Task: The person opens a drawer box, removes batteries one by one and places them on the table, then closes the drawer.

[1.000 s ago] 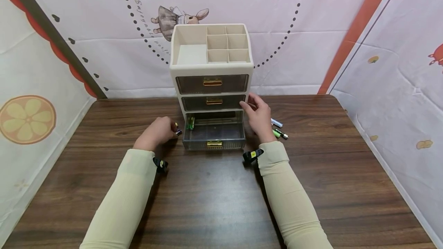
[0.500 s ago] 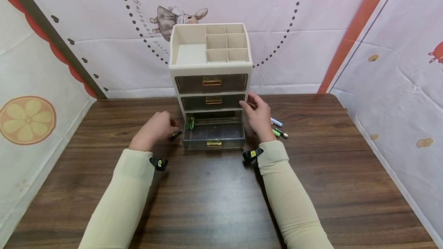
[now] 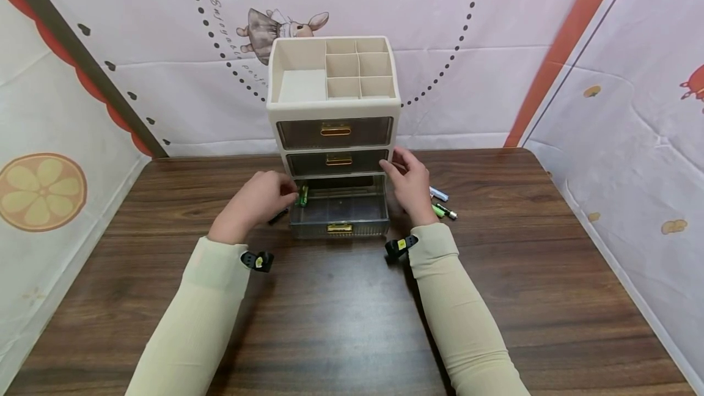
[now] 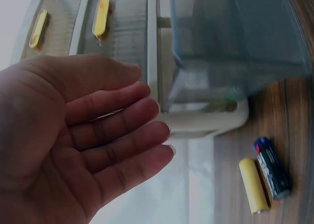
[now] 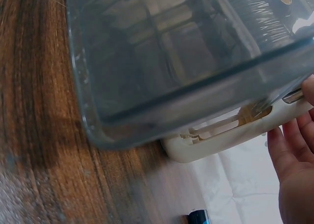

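Observation:
A cream drawer organizer (image 3: 333, 109) stands at the back of the table, its bottom drawer (image 3: 340, 229) pulled out. Two green batteries (image 3: 304, 196) lie at the drawer's left side. My left hand (image 3: 260, 200) is beside that side, fingertips at the rim; the left wrist view shows its fingers loosely bent with nothing in them. Below it on the table lie a yellow battery (image 4: 253, 186) and a dark battery (image 4: 272, 168). My right hand (image 3: 409, 185) grips the organizer's right front edge, thumb on the front, fingers along the side.
Right of the organizer, partly behind the right hand, are a blue-white battery (image 3: 439, 194), a green battery (image 3: 438, 211) and a dark-and-silver battery (image 3: 448, 211). The upper and middle drawers, with gold handles (image 3: 336, 131), are closed. A patterned cloth (image 3: 456, 17) hangs behind.
My left hand first drew back left from the batteries on the table, then moved up and right to the drawer's left rim. My right hand has stayed on the organizer's edge.

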### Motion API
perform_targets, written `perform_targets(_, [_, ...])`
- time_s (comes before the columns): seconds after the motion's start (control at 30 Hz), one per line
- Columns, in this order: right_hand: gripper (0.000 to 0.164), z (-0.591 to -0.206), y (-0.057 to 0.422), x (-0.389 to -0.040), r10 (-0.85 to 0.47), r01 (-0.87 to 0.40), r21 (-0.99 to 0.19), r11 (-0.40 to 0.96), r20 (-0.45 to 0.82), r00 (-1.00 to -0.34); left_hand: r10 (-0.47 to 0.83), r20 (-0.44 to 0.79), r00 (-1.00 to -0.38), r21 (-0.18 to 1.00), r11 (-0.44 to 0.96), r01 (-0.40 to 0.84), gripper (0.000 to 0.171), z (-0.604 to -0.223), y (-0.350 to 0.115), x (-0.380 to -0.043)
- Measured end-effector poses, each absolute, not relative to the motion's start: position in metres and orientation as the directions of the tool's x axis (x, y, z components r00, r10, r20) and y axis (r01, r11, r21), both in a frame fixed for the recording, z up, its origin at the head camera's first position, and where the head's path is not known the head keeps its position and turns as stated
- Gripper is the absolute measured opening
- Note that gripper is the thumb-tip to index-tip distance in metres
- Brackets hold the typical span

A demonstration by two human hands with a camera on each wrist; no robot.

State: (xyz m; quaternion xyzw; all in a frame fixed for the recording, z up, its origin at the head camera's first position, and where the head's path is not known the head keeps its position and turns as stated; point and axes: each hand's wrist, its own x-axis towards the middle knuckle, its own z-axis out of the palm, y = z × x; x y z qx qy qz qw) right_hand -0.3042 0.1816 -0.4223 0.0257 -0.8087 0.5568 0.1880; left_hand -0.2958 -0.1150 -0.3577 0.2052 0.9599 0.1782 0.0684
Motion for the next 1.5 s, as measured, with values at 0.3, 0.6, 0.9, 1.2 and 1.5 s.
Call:
perform_targets(0.3, [0.045, -0.423, 0.182, -0.305, 0.162, -0.249, -0.892, 0.378, 0.329, -0.930, 0.454, -0.052, -0.889, 0.395, 0.827, 0.400, 0.028, -0.354, -0.099, -0.291])
perform_targets(0.6, [0.045, -0.423, 0.183, -0.306, 0.162, -0.253, -0.890, 0.379, 0.333, -0.929, 0.477, -0.049, -0.878, 0.394, 0.817, 0.421, 0.028, -0.354, -0.086, -0.288])
perform_targets(0.9, [0.044, -0.423, 0.183, -0.305, 0.167, -0.243, -0.895, 0.373, 0.322, -0.932, 0.531, -0.074, -0.844, 0.347, 0.807, 0.478, 0.030, -0.360, -0.071, -0.295])
perform_targets(1.2, [0.044, -0.424, 0.183, -0.306, 0.165, -0.243, -0.897, 0.370, 0.321, -0.933, 0.550, -0.199, -0.811, 0.309, 0.821, 0.481, 0.035, -0.366, -0.063, -0.304])
perform_targets(1.5, [0.045, -0.423, 0.183, -0.306, 0.167, -0.239, -0.895, 0.376, 0.320, -0.933, 0.514, -0.273, -0.813, 0.281, 0.851, 0.444, 0.040, -0.366, -0.056, -0.307])
